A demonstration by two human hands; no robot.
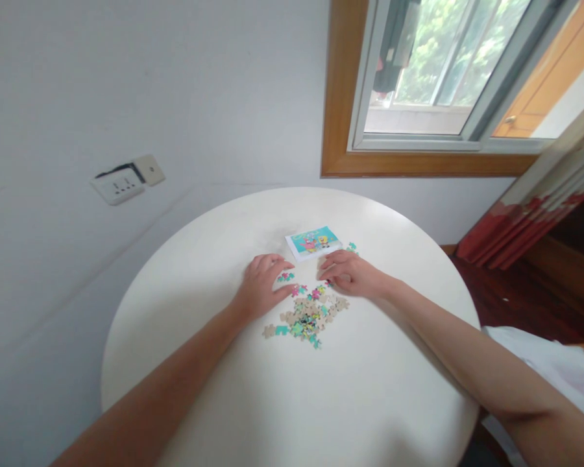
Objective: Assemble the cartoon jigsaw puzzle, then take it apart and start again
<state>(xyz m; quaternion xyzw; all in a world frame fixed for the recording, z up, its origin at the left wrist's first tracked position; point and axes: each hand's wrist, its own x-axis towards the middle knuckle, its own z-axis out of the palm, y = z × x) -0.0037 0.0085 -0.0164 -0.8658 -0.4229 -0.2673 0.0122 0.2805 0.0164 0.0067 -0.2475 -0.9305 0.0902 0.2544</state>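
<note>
Through the head camera I view a round white table (350, 395), which fills the lower middle of the frame. The left arm enters at the lower left and the right arm at the lower right. A white cloth (549, 363) lies at the right edge, beyond the table rim.

The nearest work item is the pile (304, 321) of jigsaw pieces, loose and overlapping, just below the centre of the frame. Some pieces show beige backs; others show teal, yellow or pink faces.

Left hand (263, 283): left of centre, palm down, thumb set apart from the fingers. A small teal and pink cluster (286, 277) lies between them; pink pieces (299, 290) lie at the thumb tip.

Right hand (353, 274): right of centre, fingers curled. A dark and pink piece (328, 283) shows beneath it; I cannot tell whether the fingers pinch it.

Beyond the hands, the card (314, 242) with a cartoon print lies flat. A teal piece (352, 247) is at its right, partly hidden by the right hand.

At the rear is the wall (199, 78), with a socket (121, 185) at left. The window (418, 123) occupies the upper right, and a red and cream curtain (525, 207) hangs at the right edge.
</note>
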